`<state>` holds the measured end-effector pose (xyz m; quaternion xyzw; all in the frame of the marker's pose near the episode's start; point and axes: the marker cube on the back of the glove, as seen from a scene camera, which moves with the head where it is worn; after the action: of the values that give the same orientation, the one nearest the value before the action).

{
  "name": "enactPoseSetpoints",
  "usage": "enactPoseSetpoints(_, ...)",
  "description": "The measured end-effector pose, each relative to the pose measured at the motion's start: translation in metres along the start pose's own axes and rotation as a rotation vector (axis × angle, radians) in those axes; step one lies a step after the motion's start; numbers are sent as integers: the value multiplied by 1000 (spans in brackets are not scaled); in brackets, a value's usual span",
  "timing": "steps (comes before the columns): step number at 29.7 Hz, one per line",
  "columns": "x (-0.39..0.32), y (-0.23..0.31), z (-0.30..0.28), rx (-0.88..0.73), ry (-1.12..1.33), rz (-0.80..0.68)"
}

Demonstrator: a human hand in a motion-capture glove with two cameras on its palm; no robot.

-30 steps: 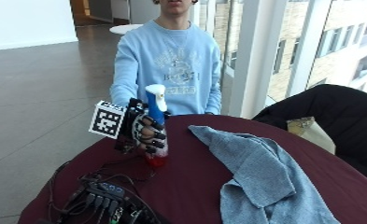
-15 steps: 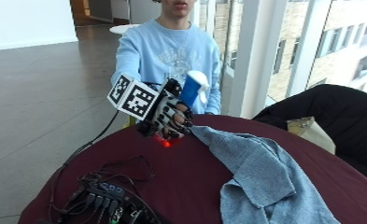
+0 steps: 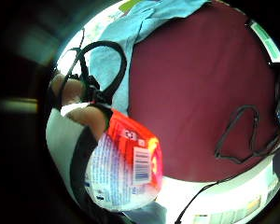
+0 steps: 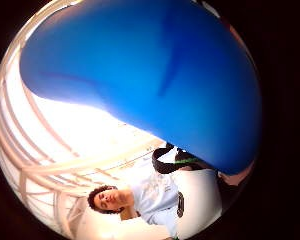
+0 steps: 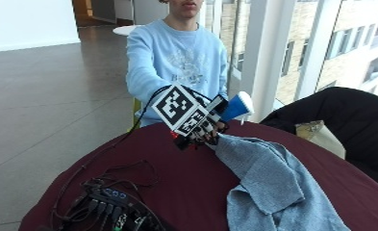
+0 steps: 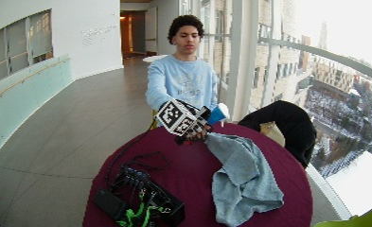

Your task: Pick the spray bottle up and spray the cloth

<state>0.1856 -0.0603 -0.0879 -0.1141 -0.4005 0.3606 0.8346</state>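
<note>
A person in a light blue sweatshirt (image 5: 176, 62) sits at a round, dark red table (image 5: 188, 192). Their gloved right hand (image 5: 204, 132) is raised above the table's far edge with its fingers curled around a spray bottle (image 5: 234, 107). The bottle is off the table and tipped over, its blue and white head pointing toward two o'clock and its red base low behind the hand. A rumpled grey-blue cloth (image 5: 271, 187) lies on the table, reaching from just beside the hand toward five o'clock. A tangle of black electronics and cables (image 5: 108, 207) sits on the table at seven o'clock.
</note>
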Motion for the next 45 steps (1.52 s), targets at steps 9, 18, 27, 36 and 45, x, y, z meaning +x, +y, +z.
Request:
enactPoseSetpoints(9,0,-10,8,-80,43,51)
enactPoseSetpoints(18,0,-11,8,-82,54,59)
enactPoseSetpoints(27,-1,-12,8,-73,33,40)
enactPoseSetpoints(36,-2,-13,10,-48,-5,16)
enactPoseSetpoints(45,2,-17,19,-40,-61,4)
